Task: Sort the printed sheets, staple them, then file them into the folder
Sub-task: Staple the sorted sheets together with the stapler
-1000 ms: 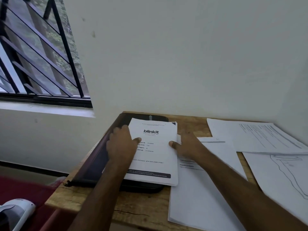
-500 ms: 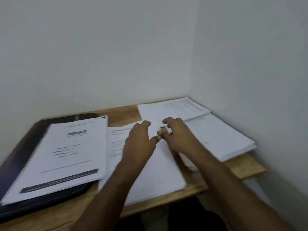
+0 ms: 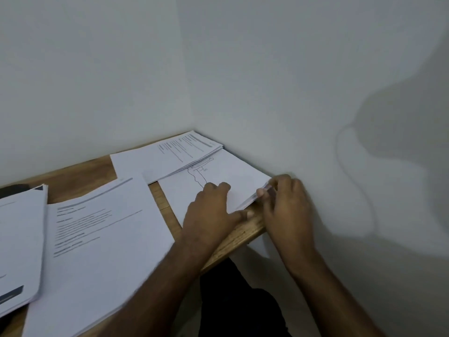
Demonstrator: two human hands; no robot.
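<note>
A stack of sheets with a line drawing (image 3: pixel 233 171) lies at the desk's right end by the wall. My left hand (image 3: pixel 213 210) rests flat on it, fingers spread. My right hand (image 3: pixel 286 203) pinches the stack's right edge and lifts it slightly. A stack of printed text sheets (image 3: pixel 170 156) overlaps its far end. A larger text stack (image 3: pixel 102 239) lies in the middle. At far left a sheaf with a dark footer band (image 3: pixel 19 239) sits on the black folder (image 3: pixel 14 189), mostly hidden.
The wooden desk (image 3: pixel 80 176) is tucked into a corner, with white walls behind and to the right. Its front right edge (image 3: pixel 240 237) is bare. A dark shape shows below the desk between my arms.
The view swung right from the folder to the desk's right end. Both hands left the sheaf on the folder, crossed the middle stack and now lie on the drawing stack.
</note>
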